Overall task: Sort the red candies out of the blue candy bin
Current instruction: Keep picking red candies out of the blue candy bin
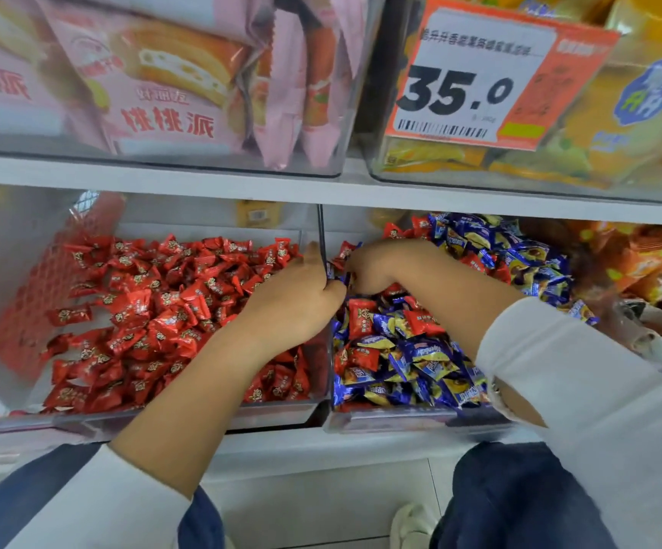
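Nearest cam: dark blue trouser knees [519,505] at bottom edge, white shoe [410,523] between them on pale floor. White sleeves [583,394] pushed back on both forearms. Just beyond, two clear bins side by side on lower shelf [321,192], split by a thin clear divider wall [322,239]. L bin [186,420] full of red candies [155,311], nothing but red visible there. R bin [396,423], the blue candy bin, holds blue/yellow wrapped candies [420,358] w/ red ones [361,320] mixed in: several near centre-front, a few more at back by the far wall. Left hand [297,299] across top of divider, fingers curled over the wall edge, thumb side toward R bin; grip closed around wall/wrappers, can't tell whether a candy is in it. Right hand [369,267] down in back-left part of blue bin, just beside left hand, nearly touching; fingers bent into the pile w/ blue and red wrappers at fingertips, exact hold unclear, hidden by the hand. Farther R, orange snack packs [650,263]. Upper shelf: clear bin of pink pie packs [163,101], orange price tag [480,73] reading 35.0, yellow packs [618,124] behind it.
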A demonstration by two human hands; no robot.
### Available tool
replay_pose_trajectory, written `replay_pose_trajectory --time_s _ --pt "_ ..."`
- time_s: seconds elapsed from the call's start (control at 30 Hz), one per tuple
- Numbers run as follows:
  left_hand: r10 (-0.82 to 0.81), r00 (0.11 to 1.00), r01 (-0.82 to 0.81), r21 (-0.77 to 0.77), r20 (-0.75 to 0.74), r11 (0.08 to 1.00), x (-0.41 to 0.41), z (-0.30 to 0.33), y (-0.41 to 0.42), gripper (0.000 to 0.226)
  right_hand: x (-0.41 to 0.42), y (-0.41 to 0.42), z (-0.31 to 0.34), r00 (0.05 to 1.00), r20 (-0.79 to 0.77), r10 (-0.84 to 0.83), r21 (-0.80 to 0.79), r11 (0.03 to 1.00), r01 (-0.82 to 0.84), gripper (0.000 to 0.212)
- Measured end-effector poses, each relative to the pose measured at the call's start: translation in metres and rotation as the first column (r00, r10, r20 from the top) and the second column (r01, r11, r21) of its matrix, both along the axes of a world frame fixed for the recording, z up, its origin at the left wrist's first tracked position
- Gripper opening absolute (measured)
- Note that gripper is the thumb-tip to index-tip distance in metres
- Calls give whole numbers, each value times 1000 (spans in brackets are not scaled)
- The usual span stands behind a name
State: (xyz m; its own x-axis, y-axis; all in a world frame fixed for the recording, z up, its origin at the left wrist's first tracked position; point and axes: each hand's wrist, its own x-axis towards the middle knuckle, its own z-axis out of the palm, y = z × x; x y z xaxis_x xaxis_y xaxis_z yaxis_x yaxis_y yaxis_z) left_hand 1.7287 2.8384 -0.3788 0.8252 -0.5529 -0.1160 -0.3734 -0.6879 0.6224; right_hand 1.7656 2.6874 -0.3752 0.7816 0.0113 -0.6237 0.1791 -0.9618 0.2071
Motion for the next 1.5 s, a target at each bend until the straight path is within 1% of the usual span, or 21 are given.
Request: replay_pose_trajectory --time_s 0.1,0.13,0.23,0.3,0.4,0.47,0.5,0.53,0.6,0.63,0.67,0.77,0.87,0.93,1.1,1.17,1.27,1.33,1.37,1.43,1.5 --pt "11 1000 -11 0 -24 1000 -1 4 0 76 -18 -16 20 996 84 24 94 995 -32 24" --pt "14 1000 -14 -3 -25 1000 -2 6 -1 75 -28 -24 26 992 122 30 110 993 -44 26" --pt "25 999 -26 -32 -33 999 -5 6 -1 66 -61 -53 31 964 265 1 127 991 -36 52" --pt "37 999 -38 -33 -33 999 -6 4 -1 56 -84 -70 26 917 391 -76 223 975 -15 53" --pt "74 997 -76 -46 -34 996 -8 4 -2 34 -113 -85 14 810 553 -198 357 934 -15 47" --pt "103 994 -103 -30 -25 994 -11 4 -5 34 -128 -91 8 735 624 -264 407 913 -17 46" --pt "127 991 -128 8 51 992 -13 3 -6 41 -132 -93 4 700 647 -303 435 900 -11 48" --pt "145 969 -158 48 199 986 -16 4 -7 49 -136 -95 1 667 660 -345 466 885 -3 49" --pt "111 844 -162 53 525 985 -27 9 -10 56 -139 -97 -3 624 670 -403 511 860 7 49" --pt "84 782 -121 18 617 992 -35 14 -14 56 -139 -98 -5 610 677 -412 519 855 2 48" --pt "64 762 -73 -13 645 997 -46 20 -20 56 -140 -98 -6 596 686 -417 524 851 -9 47" --pt "-33 800 28 18 600 999 -84 21 -50 67 -139 -99 -9 547 711 -442 554 831 -48 41" --pt "-132 893 61 176 429 983 -107 7 -82 101 -137 -98 -11 498 725 -475 576 815 -62 46" --pt "-163 925 71 265 343 962 -104 -3 -94 109 -137 -96 -13 457 738 -496 585 808 -68 44" --pt "-214 935 83 414 283 906 -79 -17 -95 98 -137 -97 -19 368 734 -571 639 765 -86 31" --pt "-252 916 68 497 313 865 -70 -19 -90 92 -136 -99 -21 338 723 -603 664 741 -98 30" --pt "-269 899 12 593 347 805 -57 -19 -82 83 -133 -96 -23 339 691 -639 705 698 -123 28" --pt "-265 903 4 610 338 792 -52 -15 -77 78 -132 -90 -22 370 669 -645 728 669 -149 29" --pt "-276 900 21 600 337 800 -51 -13 -74 76 -132 -86 -21 407 653 -639 740 652 -165 30" --pt "-314 893 88 560 323 824 -52 -10 -70 72 -134 -81 -16 556 598 -577 760 629 -166 38" --pt "-327 908 154 518 262 841 -54 -1 -65 74 -142 -81 -6 695 558 -453 735 659 -161 47"
